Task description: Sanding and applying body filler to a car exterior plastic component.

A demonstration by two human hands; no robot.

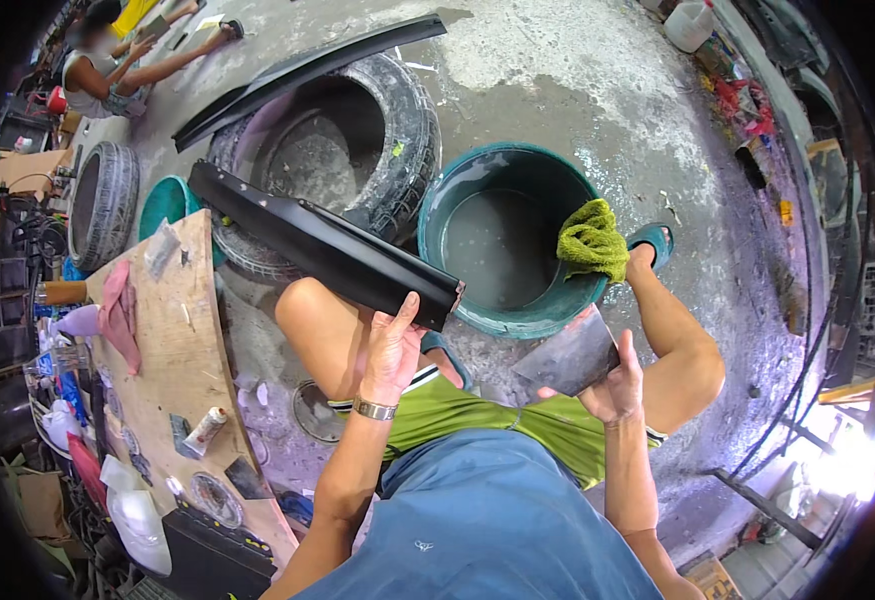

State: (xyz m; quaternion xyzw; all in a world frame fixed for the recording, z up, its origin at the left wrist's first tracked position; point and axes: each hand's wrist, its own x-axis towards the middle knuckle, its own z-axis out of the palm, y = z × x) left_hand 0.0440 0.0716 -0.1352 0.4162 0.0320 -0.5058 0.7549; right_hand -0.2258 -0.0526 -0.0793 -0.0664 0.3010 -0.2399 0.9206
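Observation:
My left hand (394, 350) grips the near end of a long, glossy black panel (327, 243), its thumb on top. The panel slants away to the far left, over my knee and the edge of a tyre (417, 120). My right hand (617, 388) holds a thin, dark grey rectangular sheet (569, 352) that looks like wet sandpaper, its thumb along the edge. Just beyond the sheet stands a green tub (510, 325) with cloudy water in it. A wet olive-green towel (593, 240) hangs over the tub's right rim.
Another black strip (307, 75) lies across the tyre. On the left, a wooden board (172, 330) carries a pink cloth (119, 318), a tube (205, 432) and scraps. A second tyre (104, 205) and a person (107, 75) are at the far left. Cables (807, 370) run along the right.

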